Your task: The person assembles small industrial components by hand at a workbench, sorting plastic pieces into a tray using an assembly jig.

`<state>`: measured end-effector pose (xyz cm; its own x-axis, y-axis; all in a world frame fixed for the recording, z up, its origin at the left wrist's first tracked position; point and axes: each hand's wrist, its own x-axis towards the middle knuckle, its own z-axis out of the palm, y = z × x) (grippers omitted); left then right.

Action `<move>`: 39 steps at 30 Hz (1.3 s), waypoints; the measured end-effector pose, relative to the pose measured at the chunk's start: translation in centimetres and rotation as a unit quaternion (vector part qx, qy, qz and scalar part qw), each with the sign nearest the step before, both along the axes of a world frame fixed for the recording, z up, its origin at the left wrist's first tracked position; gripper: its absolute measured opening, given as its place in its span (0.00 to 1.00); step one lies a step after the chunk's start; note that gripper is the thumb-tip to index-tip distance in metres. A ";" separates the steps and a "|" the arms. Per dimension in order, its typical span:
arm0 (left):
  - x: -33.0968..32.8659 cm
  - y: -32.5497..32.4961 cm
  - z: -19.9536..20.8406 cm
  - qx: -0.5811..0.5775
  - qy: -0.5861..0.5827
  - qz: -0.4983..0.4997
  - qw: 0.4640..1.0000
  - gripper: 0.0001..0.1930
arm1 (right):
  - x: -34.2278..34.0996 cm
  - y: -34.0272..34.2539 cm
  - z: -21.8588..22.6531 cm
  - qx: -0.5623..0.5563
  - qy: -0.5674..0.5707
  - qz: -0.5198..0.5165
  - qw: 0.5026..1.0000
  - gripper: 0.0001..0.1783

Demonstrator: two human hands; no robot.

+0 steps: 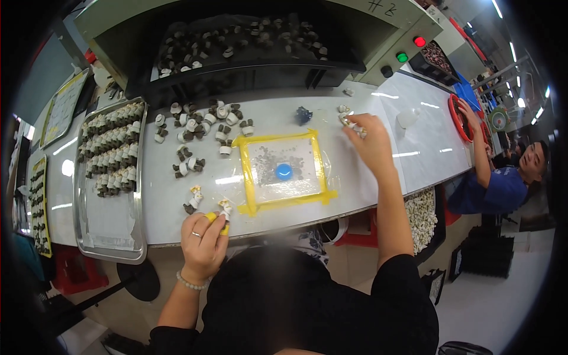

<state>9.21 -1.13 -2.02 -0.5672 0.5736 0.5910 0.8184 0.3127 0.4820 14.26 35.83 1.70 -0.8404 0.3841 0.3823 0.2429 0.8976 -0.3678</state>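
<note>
My left hand (pixel 204 239), with yellow covers on its fingertips, is at the table's front edge. Its fingers and thumb are closed round a small white figurine (pixel 225 208) with a yellowish top. A similar figurine with a dark base (pixel 193 199) is just beyond that hand. Farther right, my right hand (pixel 374 143) reaches over the table, fingertips pinched at several small white pieces (pixel 357 128); its fingers partly hide them. Between the hands, a blue round cap (pixel 284 171) sits inside a yellow-taped rectangle (pixel 322 163). A dark blue lump (pixel 303 115) lies beyond the rectangle.
Loose dark-and-white figurine parts (pixel 192 127) are scattered left of centre. A metal tray (pixel 112 228) at left holds rows of figurines. Behind, a machine housing (pixel 390 35) overhangs a black bin of parts (pixel 236 44). A white bottle (pixel 408 118) and a co-worker (pixel 503 183) are at right.
</note>
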 end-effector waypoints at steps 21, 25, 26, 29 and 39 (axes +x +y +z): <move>-8.1 1.9 3.6 -0.123 0.004 0.067 0.990 0.18 | 2.5 -6.2 -0.1 -0.070 -0.058 0.199 0.976 0.12; -9.4 2.8 3.3 -0.220 0.005 0.031 0.975 0.16 | 2.0 -6.4 -0.1 -0.032 -0.058 0.213 0.975 0.12; -9.4 3.0 3.2 -0.237 0.005 0.032 0.971 0.16 | 1.8 -6.4 0.0 -0.037 -0.052 0.221 0.973 0.13; -9.1 3.4 3.8 -0.152 -0.007 0.034 0.988 0.15 | 1.1 -7.4 0.4 -0.069 -0.020 0.241 0.968 0.14; -3.7 4.2 3.5 0.184 -0.529 -0.156 0.814 0.16 | -1.3 -9.2 0.7 0.017 -0.053 0.291 0.955 0.11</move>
<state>5.47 3.02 1.49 -0.7311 0.6815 0.0313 -0.1029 -0.1556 0.9824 12.94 26.61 2.44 -0.9426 -0.1706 0.2871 -0.2659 0.9034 -0.3364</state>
